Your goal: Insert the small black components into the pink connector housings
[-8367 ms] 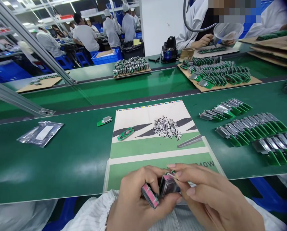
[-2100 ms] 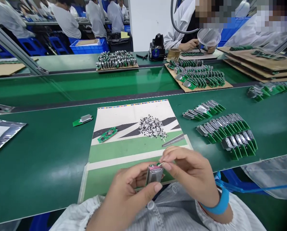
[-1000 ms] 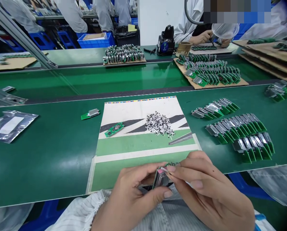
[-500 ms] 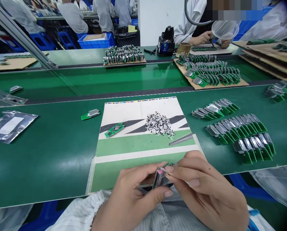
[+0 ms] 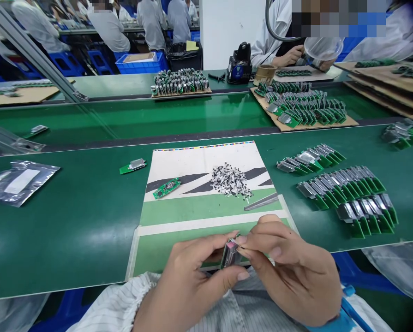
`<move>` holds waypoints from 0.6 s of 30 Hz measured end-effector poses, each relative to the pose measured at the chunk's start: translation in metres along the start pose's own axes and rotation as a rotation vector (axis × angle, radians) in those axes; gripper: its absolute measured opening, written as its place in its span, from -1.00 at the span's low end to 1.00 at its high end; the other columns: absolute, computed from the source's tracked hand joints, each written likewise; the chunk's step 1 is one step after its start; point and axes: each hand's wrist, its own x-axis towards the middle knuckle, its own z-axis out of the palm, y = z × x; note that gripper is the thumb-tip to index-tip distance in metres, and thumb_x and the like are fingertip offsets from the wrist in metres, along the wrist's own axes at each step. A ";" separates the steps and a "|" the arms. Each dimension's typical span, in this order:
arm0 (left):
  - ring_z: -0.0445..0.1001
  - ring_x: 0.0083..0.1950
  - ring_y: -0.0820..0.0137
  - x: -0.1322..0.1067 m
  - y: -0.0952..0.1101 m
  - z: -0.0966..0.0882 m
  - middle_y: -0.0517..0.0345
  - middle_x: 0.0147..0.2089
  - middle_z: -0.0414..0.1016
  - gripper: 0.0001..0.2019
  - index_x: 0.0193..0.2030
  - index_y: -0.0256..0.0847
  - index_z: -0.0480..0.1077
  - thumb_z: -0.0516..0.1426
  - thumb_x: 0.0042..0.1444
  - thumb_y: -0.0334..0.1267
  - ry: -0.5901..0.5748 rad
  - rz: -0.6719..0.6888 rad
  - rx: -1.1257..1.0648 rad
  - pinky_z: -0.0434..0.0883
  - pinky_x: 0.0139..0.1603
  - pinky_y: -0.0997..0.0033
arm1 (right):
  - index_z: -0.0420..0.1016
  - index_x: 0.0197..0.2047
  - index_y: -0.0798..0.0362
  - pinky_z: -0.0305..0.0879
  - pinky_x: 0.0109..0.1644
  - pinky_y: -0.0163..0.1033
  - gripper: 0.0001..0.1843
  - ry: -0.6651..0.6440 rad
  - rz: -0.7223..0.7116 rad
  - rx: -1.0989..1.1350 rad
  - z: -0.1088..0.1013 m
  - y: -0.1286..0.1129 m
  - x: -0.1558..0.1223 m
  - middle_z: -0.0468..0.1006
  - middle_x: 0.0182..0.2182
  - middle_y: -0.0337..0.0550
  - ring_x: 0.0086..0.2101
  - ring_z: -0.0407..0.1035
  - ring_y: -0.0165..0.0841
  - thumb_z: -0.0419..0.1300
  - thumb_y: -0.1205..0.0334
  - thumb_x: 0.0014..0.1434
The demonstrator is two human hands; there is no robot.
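Observation:
My left hand (image 5: 195,272) grips a small circuit board (image 5: 230,254) with a metal-edged module on it, held upright on edge between thumb and fingers. At the board's top edge, my right hand (image 5: 289,263) is closed in a pinch; what sits between its fingertips is too small to make out. Beyond the hands, a pile of tiny black and silver parts (image 5: 230,180) lies on the taped sheet (image 5: 182,226). Tweezers (image 5: 260,202) rest just below the pile, and a single green board (image 5: 167,188) lies to its left.
Rows of boards with modules (image 5: 341,184) stand at the right. Another board (image 5: 133,166) and a silver plastic bag (image 5: 22,181) lie at the left. Across the bench, cardboard (image 5: 282,124) carries more boards, and a co-worker's hand (image 5: 289,56) works behind it.
My right hand has shifted slightly left along the board's top edge. The left hand keeps its hold, and the whole view has moved a little.

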 end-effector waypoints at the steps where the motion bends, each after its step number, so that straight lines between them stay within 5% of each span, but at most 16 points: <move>1: 0.51 -0.42 0.50 0.000 0.000 0.000 0.29 -0.30 0.64 -0.72 -0.03 -0.07 0.50 0.27 0.09 -0.24 -0.001 0.000 -0.005 0.46 -0.36 0.61 | 0.26 -0.34 -0.05 0.31 -0.45 -0.22 -0.69 -0.019 -0.009 -0.021 -0.001 0.000 0.000 0.58 -0.44 -0.28 -0.49 0.37 -0.38 0.16 0.60 0.09; 8: 0.56 -0.32 0.48 -0.002 -0.001 0.000 0.30 -0.19 0.65 -0.69 0.01 -0.01 0.49 0.27 0.10 -0.27 -0.017 -0.018 -0.047 0.48 -0.27 0.60 | 0.23 -0.03 -0.16 0.48 -0.12 -0.10 -0.50 0.054 0.200 0.299 -0.001 0.003 -0.013 0.53 -0.24 -0.24 -0.21 0.47 -0.31 0.17 0.61 0.11; 18: 0.52 -0.42 0.51 0.000 0.002 0.000 0.29 -0.34 0.61 -0.78 -0.08 -0.13 0.49 0.26 0.11 -0.26 -0.045 0.051 0.087 0.44 -0.38 0.64 | 0.20 -0.06 -0.09 0.45 -0.14 -0.21 -0.53 0.010 0.215 0.300 0.003 0.000 -0.012 0.45 -0.26 -0.24 -0.22 0.41 -0.39 0.10 0.66 0.12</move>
